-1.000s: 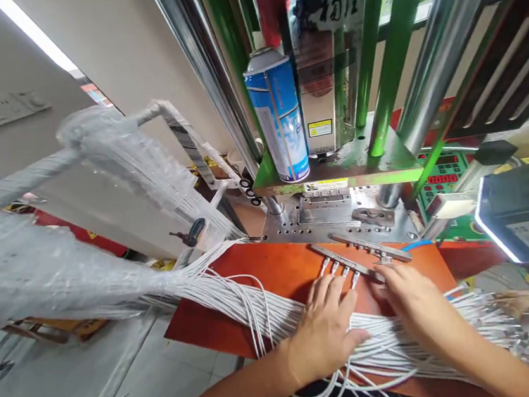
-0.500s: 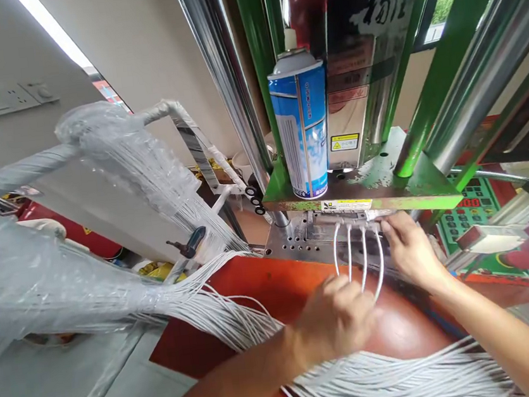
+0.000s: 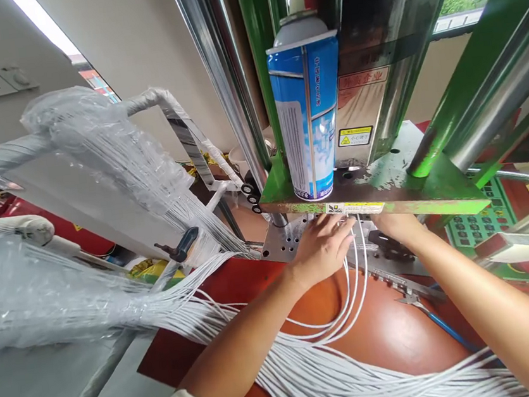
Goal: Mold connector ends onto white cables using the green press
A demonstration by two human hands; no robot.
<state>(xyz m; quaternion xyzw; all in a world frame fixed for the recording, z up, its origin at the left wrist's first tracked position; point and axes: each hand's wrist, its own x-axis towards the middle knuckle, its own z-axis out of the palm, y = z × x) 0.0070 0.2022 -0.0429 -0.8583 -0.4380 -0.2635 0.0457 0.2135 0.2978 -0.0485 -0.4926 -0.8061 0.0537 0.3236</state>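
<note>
Near the front edge of the green press plate (image 3: 437, 204), my left hand (image 3: 325, 246) has its fingers bent around the upper ends of several white cables (image 3: 358, 264); the fingertips are partly hidden. My right hand (image 3: 396, 222) reaches under the same plate at the right of the cables, its fingers out of sight. Below the plate lies a metal base with holes (image 3: 292, 237). The cables curve down over the red-brown surface (image 3: 403, 329) into a large white bundle (image 3: 362, 385). A blue spray can (image 3: 310, 117) stands upright on the press plate.
Plastic-wrapped cable bundles (image 3: 111, 158) hang on a wrapped frame at the left. Chrome columns (image 3: 221, 69) rise beside the press. A blue-handled tool (image 3: 444, 324) and a metal bar (image 3: 401, 282) lie before my right arm. A green control panel (image 3: 479, 218) sits at the right.
My left hand has moved up from the middle of the cables to their upper ends by the plate. My right hand has gone further under the plate, and the blue-handled tool has come into view.
</note>
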